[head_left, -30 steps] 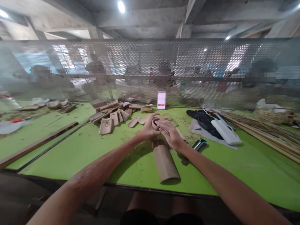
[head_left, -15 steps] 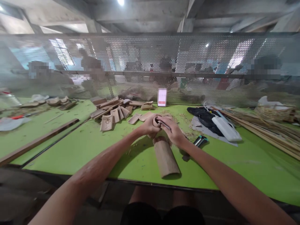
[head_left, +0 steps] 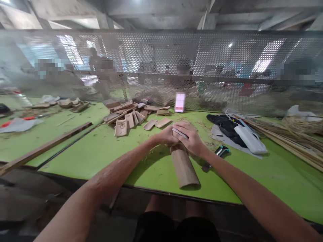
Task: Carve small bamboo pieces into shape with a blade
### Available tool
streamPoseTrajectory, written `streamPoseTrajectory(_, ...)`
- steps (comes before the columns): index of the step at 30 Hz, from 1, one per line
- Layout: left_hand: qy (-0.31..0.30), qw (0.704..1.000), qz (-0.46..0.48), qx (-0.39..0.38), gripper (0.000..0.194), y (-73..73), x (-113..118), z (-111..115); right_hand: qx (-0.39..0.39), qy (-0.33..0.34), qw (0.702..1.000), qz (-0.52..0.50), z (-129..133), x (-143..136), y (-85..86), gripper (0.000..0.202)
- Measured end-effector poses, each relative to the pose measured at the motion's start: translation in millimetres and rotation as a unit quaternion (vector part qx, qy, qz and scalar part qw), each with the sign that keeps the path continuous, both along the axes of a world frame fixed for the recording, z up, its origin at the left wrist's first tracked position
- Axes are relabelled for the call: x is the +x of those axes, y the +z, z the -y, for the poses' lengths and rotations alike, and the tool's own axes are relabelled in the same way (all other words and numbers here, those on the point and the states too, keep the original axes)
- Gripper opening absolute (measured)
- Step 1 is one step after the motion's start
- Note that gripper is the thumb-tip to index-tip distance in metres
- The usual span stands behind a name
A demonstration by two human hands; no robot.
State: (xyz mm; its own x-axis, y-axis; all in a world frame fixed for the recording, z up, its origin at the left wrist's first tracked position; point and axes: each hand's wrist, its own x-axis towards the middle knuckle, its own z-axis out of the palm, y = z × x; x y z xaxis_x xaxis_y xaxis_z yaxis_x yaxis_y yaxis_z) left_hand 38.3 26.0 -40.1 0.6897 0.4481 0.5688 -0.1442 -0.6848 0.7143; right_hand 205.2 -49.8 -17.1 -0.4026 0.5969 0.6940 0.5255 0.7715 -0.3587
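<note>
My left hand (head_left: 167, 135) is closed on a small piece that my fingers mostly hide; in the earlier view it shows as a round, hollow bamboo piece. Against it rests my right hand (head_left: 189, 137), fingers closed around a thin grey strip-like tool (head_left: 180, 133). Just below both hands a split bamboo section (head_left: 184, 168) lies curved side up on the green table (head_left: 96, 159). Beside my right wrist lies a tool with a black and teal end (head_left: 222, 151).
Bamboo pieces (head_left: 121, 127) are piled back left, and a long wooden strip (head_left: 50, 144) lies left. A phone (head_left: 179, 102) stands by the mesh screen (head_left: 151, 50). A black cloth (head_left: 227, 127), a white object (head_left: 251, 139) and long thin strips (head_left: 280, 139) are at right.
My right hand has moved over the top of the held piece, covering its hollow end. The whole view has shifted slightly, so the table things appear further right and a little higher.
</note>
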Motion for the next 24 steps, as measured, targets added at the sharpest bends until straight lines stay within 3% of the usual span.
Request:
streamPoseTrajectory(5, 0.013, 0.999, -0.029, 0.0, 0.054, 0.1, 0.4, 1.6, 0.013, -0.021, 1.0, 0.01, 2.1, 2.8, -5.8, 0.035)
streamPoseTrajectory(12, 0.041, 0.997, -0.059, -0.041, 0.073, 1.4, -0.3, 7.0, 0.026, -0.059, 0.998, 0.017, -6.8, 15.2, -14.6, 0.036)
streamPoseTrajectory(20, 0.0, 1.0, -0.028, -0.008, 0.068, 8.0, 2.8, 11.5, 0.068, -0.023, 0.997, 0.021, 2.3, 8.7, -13.5, 0.037)
streamPoseTrajectory(24, 0.023, 0.998, -0.046, -0.026, 0.066, 4.9, 2.7, 10.4, 0.069, -0.028, 0.997, 0.017, -3.4, 11.3, -15.4, 0.037)
